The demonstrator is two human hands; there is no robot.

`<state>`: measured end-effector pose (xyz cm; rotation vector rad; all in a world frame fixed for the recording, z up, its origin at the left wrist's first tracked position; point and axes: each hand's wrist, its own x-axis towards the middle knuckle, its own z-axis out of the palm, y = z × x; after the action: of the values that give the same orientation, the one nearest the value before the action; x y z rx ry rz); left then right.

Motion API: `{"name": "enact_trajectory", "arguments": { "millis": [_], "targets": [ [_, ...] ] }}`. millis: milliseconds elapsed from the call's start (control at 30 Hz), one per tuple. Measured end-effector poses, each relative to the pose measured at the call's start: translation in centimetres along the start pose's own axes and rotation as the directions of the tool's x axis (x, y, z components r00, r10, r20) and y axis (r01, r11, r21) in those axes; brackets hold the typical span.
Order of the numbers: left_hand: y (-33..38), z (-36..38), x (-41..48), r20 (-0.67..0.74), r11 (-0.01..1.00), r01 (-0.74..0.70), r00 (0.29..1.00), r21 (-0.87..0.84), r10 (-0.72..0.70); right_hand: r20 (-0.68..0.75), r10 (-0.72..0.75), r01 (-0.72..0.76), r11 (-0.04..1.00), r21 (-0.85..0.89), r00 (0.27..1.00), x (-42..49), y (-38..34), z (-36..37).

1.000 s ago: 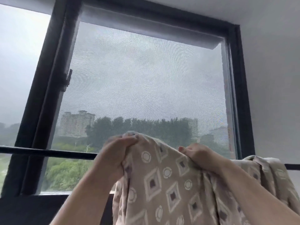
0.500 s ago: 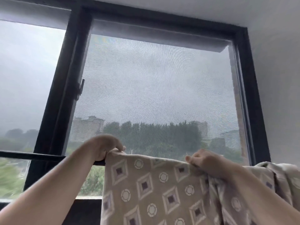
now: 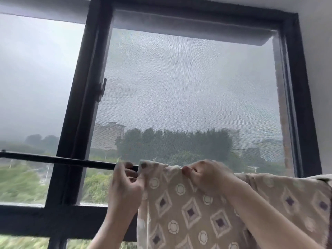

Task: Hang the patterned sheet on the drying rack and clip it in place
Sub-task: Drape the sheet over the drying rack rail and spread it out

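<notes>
The patterned sheet [image 3: 188, 211], beige with diamonds and circles, hangs over the black rack bar [image 3: 59, 159] in front of the window. It covers the bar from the middle to the right edge. My left hand [image 3: 125, 180] pinches the sheet's left edge just below the bar. My right hand [image 3: 206, 174] grips the top fold of the sheet on the bar, a little to the right. No clip is visible.
A black-framed window [image 3: 80, 97] with an insect screen [image 3: 188, 97] stands right behind the bar. A white wall [image 3: 319, 87] closes the right side. The bar's left stretch is bare.
The sheet's left edge has shifted right along the bar, baring more of it. My left hand dropped from the top fold to the sheet's side edge. The view tilted left.
</notes>
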<state>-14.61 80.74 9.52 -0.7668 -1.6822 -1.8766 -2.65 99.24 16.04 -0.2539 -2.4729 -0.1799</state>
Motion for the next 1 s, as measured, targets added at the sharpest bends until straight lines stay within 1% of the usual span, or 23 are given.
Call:
{"name": "enact_trajectory", "arguments": {
  "millis": [33,67,100,167,200,233,267,333,367,400,467,533,600,667,733,833,867,933,1000],
  "targets": [
    [-1.4,0.0,-0.8,0.043,0.988,0.085,0.996,-0.131,-0.08,0.014,0.017,-0.017,1.0,-0.001,1.0,0.2,0.2,0.1],
    [-2.6,0.1,-1.5,0.14,0.952,0.181,0.979,-0.249,-0.15,0.033,0.033,-0.033,0.999,0.001,0.999,0.5,0.3,0.2],
    [-3.7,0.2,-2.2,0.274,0.892,0.297,0.939,-0.341,-0.209,0.044,0.044,-0.045,0.999,0.006,0.998,0.7,0.3,0.2],
    [-5.3,0.3,-3.5,0.53,0.737,0.518,0.808,-0.434,-0.255,0.039,0.055,-0.056,0.998,0.006,0.998,1.0,0.2,0.4],
    [-5.8,0.3,-4.2,0.607,0.665,0.588,0.755,-0.461,-0.247,0.031,0.06,-0.06,0.998,0.0,0.998,1.1,0.2,0.4],
    [-6.4,0.5,-4.6,0.649,0.624,0.626,0.722,-0.468,-0.238,0.028,0.068,-0.068,0.998,-0.005,0.997,1.1,0.2,0.5],
    [-6.9,0.7,-5.1,0.668,0.616,0.631,0.711,-0.471,-0.217,0.031,0.075,-0.075,0.997,-0.005,0.997,1.2,0.1,0.5],
    [-7.1,0.9,-5.4,0.673,0.647,0.592,0.722,-0.482,-0.16,0.044,0.084,-0.084,0.996,-0.003,0.995,1.2,-0.2,0.6],
    [-6.9,0.9,-5.3,0.671,0.632,0.587,0.728,-0.506,-0.139,0.046,0.088,-0.088,0.996,0.002,0.995,1.1,-0.3,0.6],
    [-6.8,0.9,-4.8,0.68,0.582,0.604,0.724,-0.544,-0.116,0.047,0.091,-0.091,0.996,0.009,0.995,1.1,-0.3,0.6],
    [-6.1,0.7,-3.4,0.724,0.474,0.648,0.689,-0.597,-0.03,0.045,0.095,-0.095,0.995,0.019,0.994,1.0,-0.4,0.6],
    [-5.5,0.5,-2.1,0.752,0.44,0.664,0.658,-0.604,0.038,0.044,0.098,-0.098,0.995,0.014,0.994,1.0,-0.3,0.6],
    [-5.1,0.4,-1.1,0.762,0.434,0.665,0.642,-0.608,0.083,0.046,0.1,-0.1,0.995,-0.002,0.994,1.0,-0.1,0.5],
    [-4.8,0.3,-0.6,0.773,0.45,0.664,0.626,-0.597,0.102,0.055,0.103,-0.103,0.995,-0.007,0.993,0.8,0.0,0.4],
    [-4.7,-0.2,-0.1,0.792,0.519,0.653,0.606,-0.551,0.078,0.054,0.105,-0.105,0.994,-0.008,0.993,0.7,0.0,0.3],
    [-6.1,-1.4,0.4,0.824,0.669,0.618,0.566,-0.412,-0.016,0.046,0.099,-0.098,0.995,-0.013,0.994,0.6,0.1,0.1],
    [-6.4,-1.9,0.4,0.841,0.708,0.613,0.539,-0.349,-0.052,0.042,0.095,-0.095,0.995,-0.013,0.995,0.6,0.1,0.2],
    [-7.2,-2.6,0.0,0.883,0.765,0.6,0.46,-0.233,-0.092,0.041,0.095,-0.094,0.995,-0.024,0.995,0.7,0.2,0.3],
    [-7.9,-3.1,0.0,0.908,0.784,0.592,0.408,-0.186,-0.092,0.041,0.102,-0.101,0.994,-0.036,0.994,0.9,0.3,0.4]
  ]
}}
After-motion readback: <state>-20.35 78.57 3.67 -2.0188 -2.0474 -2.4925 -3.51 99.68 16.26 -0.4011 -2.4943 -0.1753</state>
